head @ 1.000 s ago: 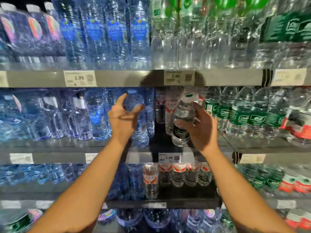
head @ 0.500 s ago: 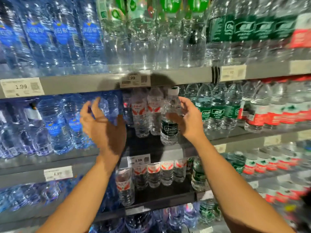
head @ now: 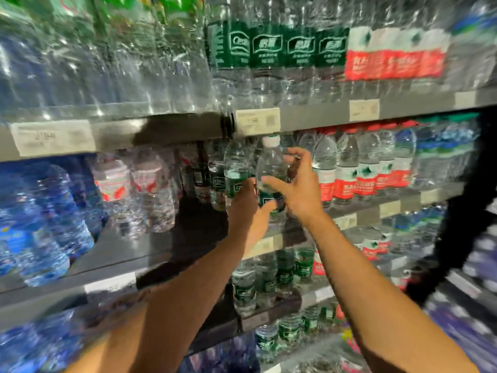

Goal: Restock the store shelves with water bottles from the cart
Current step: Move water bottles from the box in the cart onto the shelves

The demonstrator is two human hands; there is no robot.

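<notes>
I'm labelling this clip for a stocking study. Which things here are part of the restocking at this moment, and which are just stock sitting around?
In the job:
- green-label bottle with a white cap
- right hand, fingers round it
- left hand, at its lower part
- middle shelf

Just around:
- red-label bottles to the right
- blue bottles to the left
- price tag above

Both hands [head: 271, 200] on green-labelled bottle [head: 270, 168]
</notes>
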